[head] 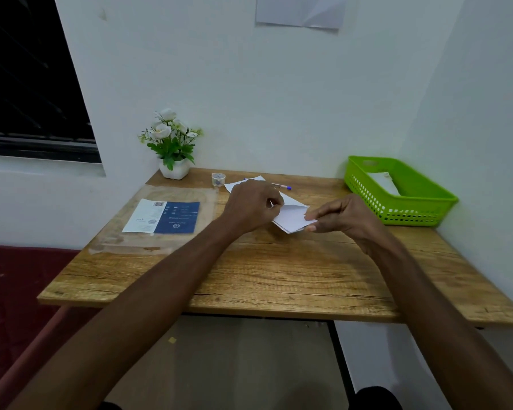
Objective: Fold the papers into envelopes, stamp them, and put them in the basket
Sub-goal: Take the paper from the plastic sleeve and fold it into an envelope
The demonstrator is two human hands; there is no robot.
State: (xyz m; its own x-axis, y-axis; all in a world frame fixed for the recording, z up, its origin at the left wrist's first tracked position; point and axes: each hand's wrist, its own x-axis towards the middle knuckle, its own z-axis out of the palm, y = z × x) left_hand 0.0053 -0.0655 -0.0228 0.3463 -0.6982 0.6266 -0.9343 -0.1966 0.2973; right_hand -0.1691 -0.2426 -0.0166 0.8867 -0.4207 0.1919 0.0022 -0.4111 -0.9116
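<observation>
Paper (290, 217) — folded, white — sits mid-desk (249, 273), pinched at its ends by left hand (251, 207) and right hand (342, 217). Basket (409, 202) at the right back corner holds an envelope (382, 180).

One basket (399, 187) — one pen (282, 186)

A small room in a home is serving as a desk corner: a wooden table (273, 276) is sitting against plain white walls (249, 93), with a potted artificial flower (172, 143), a dark window (27, 78) and a red floor (15, 288).
</observation>
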